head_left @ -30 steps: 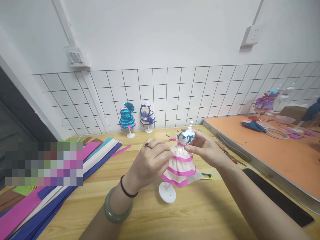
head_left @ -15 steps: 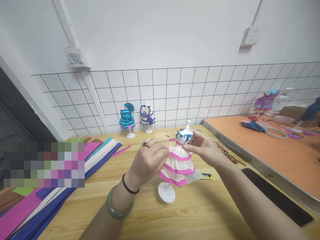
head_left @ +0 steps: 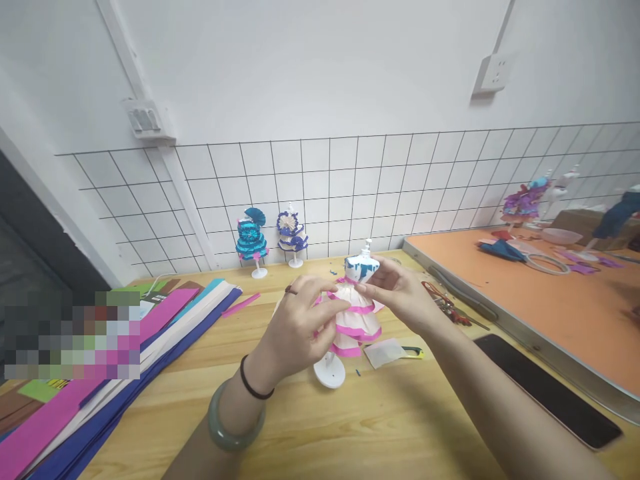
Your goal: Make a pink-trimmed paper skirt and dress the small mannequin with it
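Observation:
A small white dress-form mannequin (head_left: 361, 268) stands on a round white base (head_left: 330, 373). Blue scraps cover its bust, and it wears a tiered white paper skirt (head_left: 356, 321) with pink edges. My right hand (head_left: 403, 290) is closed round the mannequin's waist from the right, thumb in front and fingers behind. At the skirt's left side my left hand (head_left: 305, 320) has its fingers bent over the upper tiers, index finger lying across the ruffle and thumb lower down; it hides that side of the skirt.
Crepe paper strips (head_left: 125, 380) lie at left. Two dressed mini mannequins, one turquoise (head_left: 251, 237) and one white-and-blue (head_left: 292, 233), stand by the wall. A yellow-handled cutter (head_left: 414, 353), white paper piece (head_left: 385, 353), scissors (head_left: 453, 310) and black phone (head_left: 550, 393) lie right, beside a raised orange table (head_left: 480, 287).
The mannequin turns slightly and stands more upright, its base shifting a little. My left fingers spread and move over the skirt's upper tier. My right hand keeps hold of the waist.

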### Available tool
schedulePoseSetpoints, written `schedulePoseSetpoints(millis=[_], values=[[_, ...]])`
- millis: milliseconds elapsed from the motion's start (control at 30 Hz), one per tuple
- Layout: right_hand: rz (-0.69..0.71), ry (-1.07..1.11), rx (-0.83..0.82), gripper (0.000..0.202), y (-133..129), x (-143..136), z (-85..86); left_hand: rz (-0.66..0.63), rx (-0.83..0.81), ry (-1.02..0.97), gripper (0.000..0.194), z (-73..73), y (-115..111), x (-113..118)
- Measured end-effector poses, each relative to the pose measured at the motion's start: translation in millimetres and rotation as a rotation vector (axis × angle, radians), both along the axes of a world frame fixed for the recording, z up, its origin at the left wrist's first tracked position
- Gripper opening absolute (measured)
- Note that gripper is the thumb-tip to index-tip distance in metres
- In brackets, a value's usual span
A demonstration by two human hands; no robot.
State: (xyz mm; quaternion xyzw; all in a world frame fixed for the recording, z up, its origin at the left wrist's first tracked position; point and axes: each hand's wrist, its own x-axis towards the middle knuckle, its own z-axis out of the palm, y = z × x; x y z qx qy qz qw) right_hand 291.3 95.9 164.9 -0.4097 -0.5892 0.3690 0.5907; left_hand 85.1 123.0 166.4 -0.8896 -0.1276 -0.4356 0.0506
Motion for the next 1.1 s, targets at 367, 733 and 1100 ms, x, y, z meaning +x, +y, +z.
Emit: schedulePoseSetpoints(millis=[367, 733, 1100], values=[[-0.091, -0.041, -0.038, 0.049, 2, -1, 2.6, -0.031, 0.096, 0.001, 0.024, -4.5, 1, 2], [0.23, 0.048, -0.119, 0.075, 11, -6, 1.4, -0.041, -0.698, -0.37, 0.023, 1.8, 13, -10], [0.642, -0.038, -0.148, 0.071, 20, -28, -4.5, -0.338, -0.869, -0.307, 0.029, 16.5, 5, -22]])
